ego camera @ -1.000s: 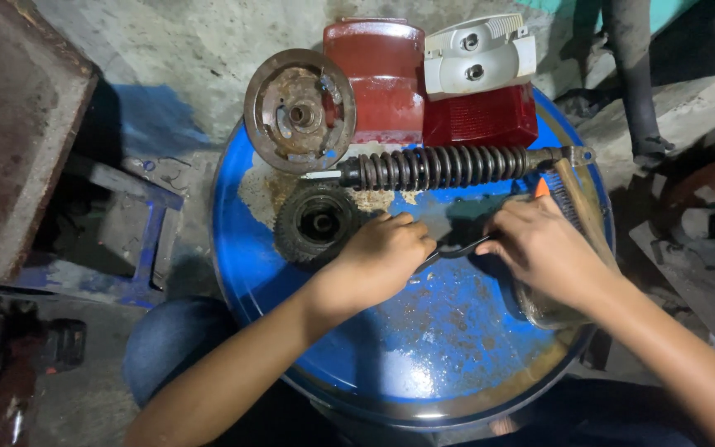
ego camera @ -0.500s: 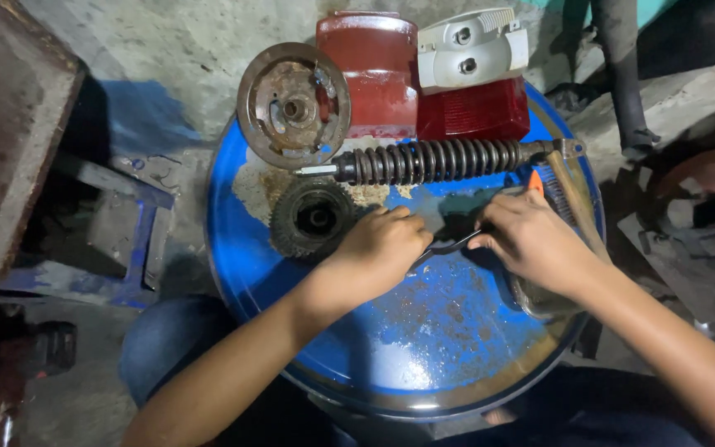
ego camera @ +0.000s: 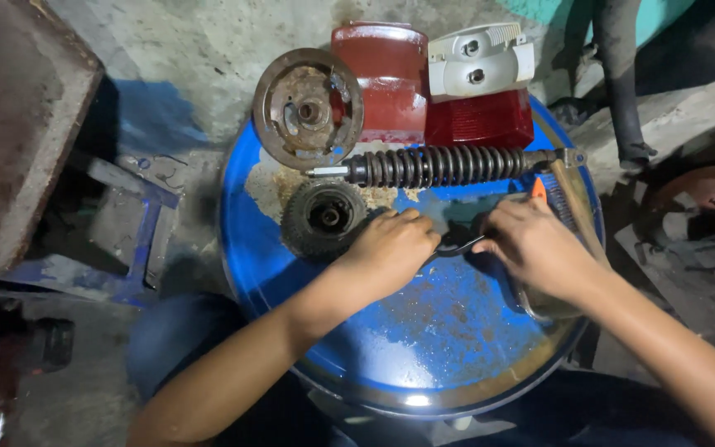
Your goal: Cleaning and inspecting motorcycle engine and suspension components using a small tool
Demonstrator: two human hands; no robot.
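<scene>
Blue drum top used as bench. Small dark part gripped between left hand and right hand, both clenched, near coil spring shock and black hub.

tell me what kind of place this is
Probably a small vehicle repair workshop. A blue drum lid serves as a bench, holding a coil shock absorber, a rusty brake plate and a red tail-light lens.
</scene>
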